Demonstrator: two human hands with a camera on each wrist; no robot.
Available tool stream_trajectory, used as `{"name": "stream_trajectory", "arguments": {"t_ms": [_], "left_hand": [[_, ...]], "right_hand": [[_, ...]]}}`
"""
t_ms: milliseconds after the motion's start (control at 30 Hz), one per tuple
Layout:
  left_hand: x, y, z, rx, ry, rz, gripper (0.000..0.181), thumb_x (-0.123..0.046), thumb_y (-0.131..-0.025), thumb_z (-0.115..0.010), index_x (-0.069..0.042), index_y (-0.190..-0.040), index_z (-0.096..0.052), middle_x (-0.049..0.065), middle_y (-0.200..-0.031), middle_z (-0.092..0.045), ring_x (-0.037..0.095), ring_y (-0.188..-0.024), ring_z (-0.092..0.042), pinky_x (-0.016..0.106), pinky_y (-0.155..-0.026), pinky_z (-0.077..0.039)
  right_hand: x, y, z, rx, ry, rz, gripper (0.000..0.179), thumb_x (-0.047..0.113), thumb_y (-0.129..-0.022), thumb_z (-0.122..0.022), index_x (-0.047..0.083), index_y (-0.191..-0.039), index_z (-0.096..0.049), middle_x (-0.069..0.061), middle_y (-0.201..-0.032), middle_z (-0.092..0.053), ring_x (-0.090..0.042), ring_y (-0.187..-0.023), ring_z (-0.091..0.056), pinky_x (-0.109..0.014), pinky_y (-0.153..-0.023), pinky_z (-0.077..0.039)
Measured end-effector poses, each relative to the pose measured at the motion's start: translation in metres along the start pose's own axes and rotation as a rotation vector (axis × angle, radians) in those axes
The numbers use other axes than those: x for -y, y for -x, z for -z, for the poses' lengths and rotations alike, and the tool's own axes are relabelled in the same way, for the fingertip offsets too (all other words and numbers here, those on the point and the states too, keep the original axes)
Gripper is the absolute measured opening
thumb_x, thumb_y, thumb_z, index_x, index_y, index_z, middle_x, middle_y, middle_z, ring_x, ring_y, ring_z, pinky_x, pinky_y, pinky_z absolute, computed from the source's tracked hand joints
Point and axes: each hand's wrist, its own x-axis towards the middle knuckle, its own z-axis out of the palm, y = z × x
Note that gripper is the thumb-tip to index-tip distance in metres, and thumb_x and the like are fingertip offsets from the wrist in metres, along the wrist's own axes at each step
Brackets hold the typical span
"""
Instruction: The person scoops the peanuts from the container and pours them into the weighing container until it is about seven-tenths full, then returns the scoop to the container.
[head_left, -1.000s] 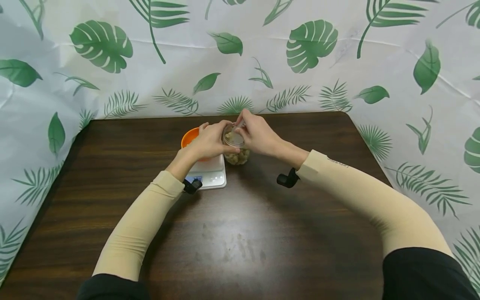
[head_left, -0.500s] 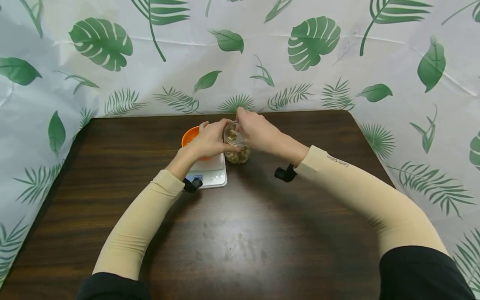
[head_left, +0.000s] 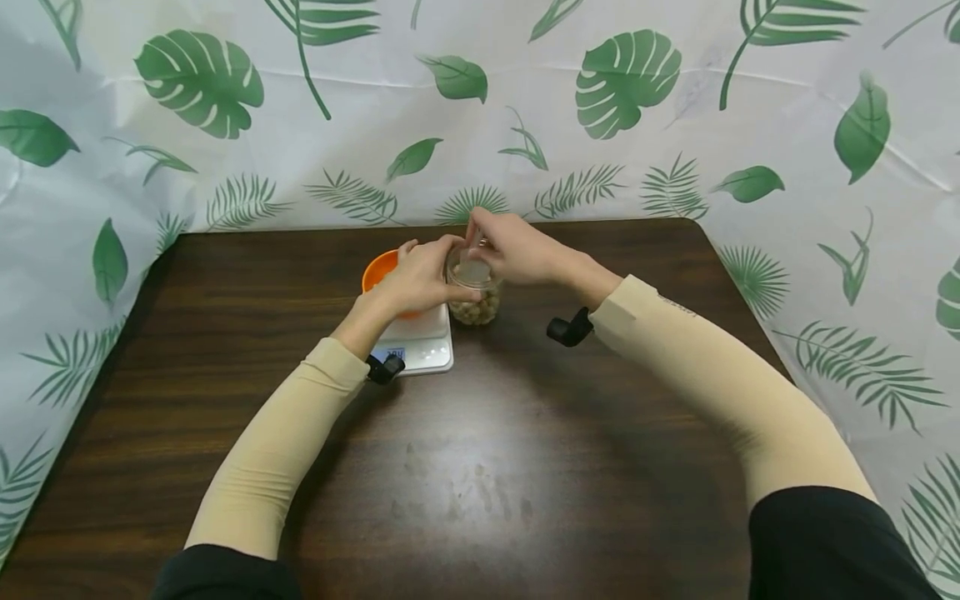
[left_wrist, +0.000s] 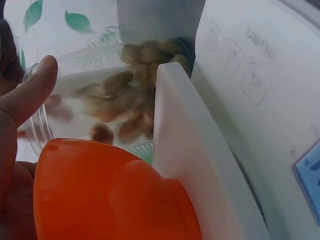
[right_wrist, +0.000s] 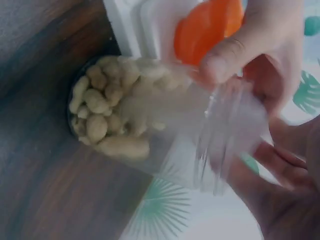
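Observation:
A clear jar of unshelled peanuts stands near the table's far edge. My left hand grips its neck, thumb on the near side. My right hand is above the mouth, its fingers pinching a translucent scoop that reaches inside. In the right wrist view the scoop is blurred, so what it carries is unclear. An orange bowl sits on the white kitchen scale, just left of the jar. My left hand hides part of the bowl in the head view.
The scale's blue display faces the near side, partly covered by the left wrist camera. A leaf-patterned sheet hangs behind the dark wooden table.
My right hand dips lower with the scoop half a second ago, then rises slightly with the scoop visible again in the jar's mouth. The left hand stays on the jar.

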Motion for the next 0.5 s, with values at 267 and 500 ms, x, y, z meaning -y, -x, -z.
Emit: {"name": "stream_trajectory", "arguments": {"t_ms": [267,500], "left_hand": [[0.001,0.0,0.001,0.004,0.007,0.006,0.084,-0.048,-0.085,-0.084,-0.005,-0.147,-0.046,0.006,-0.129,-0.066,0.026,-0.125,-0.056,0.059,-0.116,-0.012],[-0.001,0.0,0.002,0.013,0.005,0.009,0.086,-0.05,-0.084,-0.084,-0.006,-0.148,-0.046,0.006,-0.131,-0.065,0.025,-0.127,-0.055,0.059,-0.116,-0.012]], "right_hand": [[0.003,0.003,-0.013,-0.041,-0.017,-0.005,0.013,0.005,-0.104,-0.06,0.0,-0.112,-0.053,-0.013,-0.104,-0.067,-0.025,-0.089,-0.067,-0.039,-0.077,-0.054],[0.004,0.004,-0.02,-0.086,-0.043,-0.058,0.014,0.006,-0.104,-0.06,0.0,-0.114,-0.053,-0.013,-0.104,-0.067,-0.024,-0.091,-0.067,-0.038,-0.079,-0.053]]}}
